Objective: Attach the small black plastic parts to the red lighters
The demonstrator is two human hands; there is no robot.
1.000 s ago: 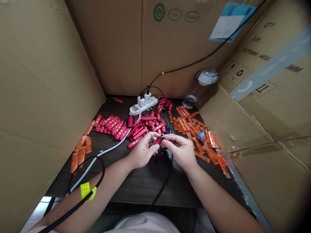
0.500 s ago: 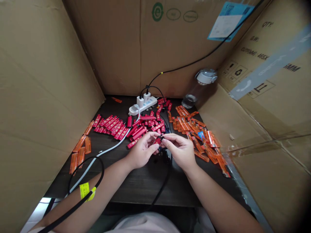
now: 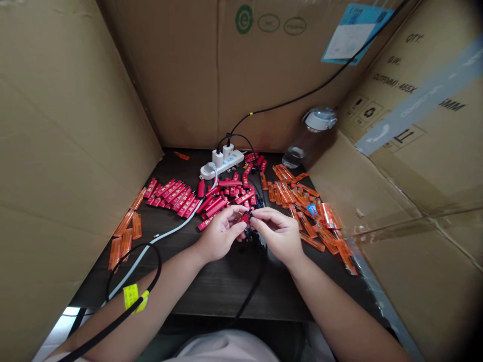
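Observation:
Low in the middle of the head view, my left hand [image 3: 222,232] is closed around a red lighter [image 3: 245,218] with a dark end. My right hand [image 3: 279,232] pinches at that dark end, thumb against fingers; the exact part between its fingertips is too small to make out. Just beyond my hands lies a heap of red lighters [image 3: 216,206] with pale print. To the left, more red lighters [image 3: 171,193] lie in slanted rows. Small black parts [image 3: 252,235] sit under my fingers, partly hidden.
Orange see-through lighters [image 3: 317,229] are scattered on the right, and a few orange ones [image 3: 126,241] lie left. Behind are a white power strip [image 3: 222,165] and a water bottle [image 3: 298,146]. A white cable [image 3: 169,232] crosses the dark table. Cardboard walls [image 3: 181,75] enclose three sides.
Both hands stay in nearly the same place around the red lighter. The right hand's fingertips have shifted very slightly at its dark end.

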